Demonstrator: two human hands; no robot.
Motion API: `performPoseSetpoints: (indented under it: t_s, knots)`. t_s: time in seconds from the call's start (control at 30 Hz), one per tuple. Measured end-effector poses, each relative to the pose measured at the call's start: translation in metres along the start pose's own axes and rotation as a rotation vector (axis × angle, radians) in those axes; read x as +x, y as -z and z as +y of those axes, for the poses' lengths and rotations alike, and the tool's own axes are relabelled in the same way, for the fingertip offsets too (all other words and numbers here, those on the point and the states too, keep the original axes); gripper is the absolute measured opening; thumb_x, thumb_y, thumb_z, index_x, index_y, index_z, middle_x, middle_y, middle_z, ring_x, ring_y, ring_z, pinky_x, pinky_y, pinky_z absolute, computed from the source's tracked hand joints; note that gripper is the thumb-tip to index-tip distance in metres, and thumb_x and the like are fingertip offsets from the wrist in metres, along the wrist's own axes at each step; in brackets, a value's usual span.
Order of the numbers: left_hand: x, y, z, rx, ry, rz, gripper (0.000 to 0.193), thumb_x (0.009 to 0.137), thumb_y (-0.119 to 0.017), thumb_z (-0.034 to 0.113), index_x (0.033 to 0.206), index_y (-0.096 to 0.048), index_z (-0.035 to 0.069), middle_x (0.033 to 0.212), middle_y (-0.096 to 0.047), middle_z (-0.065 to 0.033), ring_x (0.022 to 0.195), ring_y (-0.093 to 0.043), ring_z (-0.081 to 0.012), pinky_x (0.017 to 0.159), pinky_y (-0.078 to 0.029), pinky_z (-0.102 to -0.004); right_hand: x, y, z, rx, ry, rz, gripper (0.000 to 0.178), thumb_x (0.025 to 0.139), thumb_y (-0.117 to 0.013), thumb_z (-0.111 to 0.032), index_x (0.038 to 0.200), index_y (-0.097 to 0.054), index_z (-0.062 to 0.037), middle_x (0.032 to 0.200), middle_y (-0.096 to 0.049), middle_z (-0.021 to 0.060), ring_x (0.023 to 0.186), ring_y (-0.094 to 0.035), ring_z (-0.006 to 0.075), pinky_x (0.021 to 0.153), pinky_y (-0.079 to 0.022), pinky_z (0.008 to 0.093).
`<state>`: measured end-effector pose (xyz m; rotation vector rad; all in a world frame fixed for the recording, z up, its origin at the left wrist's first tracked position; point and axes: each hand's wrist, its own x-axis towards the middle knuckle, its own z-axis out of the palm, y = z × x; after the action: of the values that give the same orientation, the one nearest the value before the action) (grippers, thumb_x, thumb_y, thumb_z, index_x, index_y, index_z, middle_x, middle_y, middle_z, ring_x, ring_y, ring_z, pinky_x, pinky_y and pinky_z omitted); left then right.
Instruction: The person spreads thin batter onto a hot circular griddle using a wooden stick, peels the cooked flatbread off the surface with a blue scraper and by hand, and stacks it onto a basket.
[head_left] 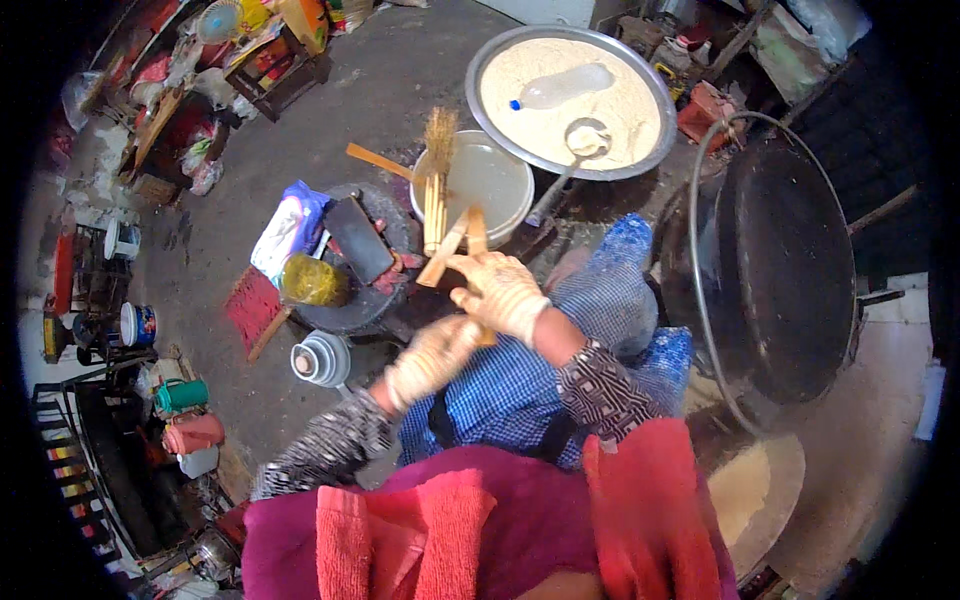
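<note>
Both my hands wear pale, thin gloves and meet above my lap, which has blue checked cloth [480, 385] over it. My right hand [503, 297] is closed on flat wooden strips; one wooden strip [445, 250] slants up to the right and crosses a second wooden strip [477, 228]. Just left of it and lower, my left hand [435, 358] is closed, and what lies in its fingers is hidden. A wooden end [487, 337] shows between the two hands. Beyond them a straw brush [437, 185] rests across the rim of a bucket of cloudy liquid [500, 240].
A wide metal basin [475, 105] of pale meal holds a plastic bottle [560, 87] and a ladle [587, 140]. A dark pan with a metal hoop [790, 270] stands right. Left, a round stool [365, 318] bears a phone [358, 240], a wipes pack [290, 232] and a yellow jar [313, 280].
</note>
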<state>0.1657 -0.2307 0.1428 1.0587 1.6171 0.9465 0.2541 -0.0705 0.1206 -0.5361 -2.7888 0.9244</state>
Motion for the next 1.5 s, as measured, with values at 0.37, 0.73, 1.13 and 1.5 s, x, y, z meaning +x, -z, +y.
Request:
performPoseSetpoints:
  t_s: [0.37, 0.73, 1.13, 1.5]
  knots:
    - [0.019, -0.062, -0.056, -0.325, -0.072, -0.034, 0.041, 0.095, -0.059, 0.022, 0.129, -0.049, 0.001, 0.124, -0.054, -0.0101, 0.114, -0.049, -0.0172, 0.099, -0.039, -0.0327, 0.042, -0.006, -0.012, -0.183, -0.248, -0.014, 0.024, 0.093, -0.050, -0.033, 0.102, -0.056, -0.0125, 0.082, -0.068, 0.0151, 0.073, -0.068, 0.0328, 0.066, -0.051, 0.0469]
    - [0.052, -0.004, 0.031, 0.137, -0.577, 0.095, 0.011, 0.084, -0.064, 0.007, 0.095, -0.065, 0.004, 0.076, -0.063, -0.0119, 0.068, -0.062, -0.0291, 0.062, -0.049, -0.0379, -0.190, 0.150, -0.007, 0.672, -0.422, 1.226, 0.050, 0.098, -0.042, -0.038, 0.116, -0.052, 0.0078, 0.061, -0.060, 0.0086, 0.059, -0.059, 0.0176, 0.062, -0.051, 0.0298]
    - [0.257, -0.017, 0.024, 0.019, 0.144, 0.041, 0.058, 0.088, -0.066, 0.037, 0.122, -0.048, -0.007, 0.102, -0.060, -0.0165, 0.104, -0.057, -0.0289, 0.087, -0.046, -0.0366, -0.173, 0.102, 0.026, 1.686, -0.577, 0.278, 0.036, 0.092, -0.058, -0.024, 0.116, -0.051, 0.0010, 0.084, -0.061, 0.0110, 0.069, -0.065, 0.0216, 0.059, -0.054, 0.0337]
    - [0.310, -0.062, -0.003, -0.241, 0.209, -0.243, 0.022, 0.096, -0.054, 0.026, 0.100, -0.047, 0.005, 0.075, -0.049, -0.0019, 0.048, -0.043, -0.0096, 0.039, -0.040, -0.0235, -0.312, 0.040, -0.003, 1.366, -1.126, 1.372, 0.010, 0.091, -0.051, -0.010, 0.099, -0.045, -0.0101, 0.061, -0.049, 0.0030, 0.041, -0.046, 0.0132, 0.034, -0.038, 0.0284]
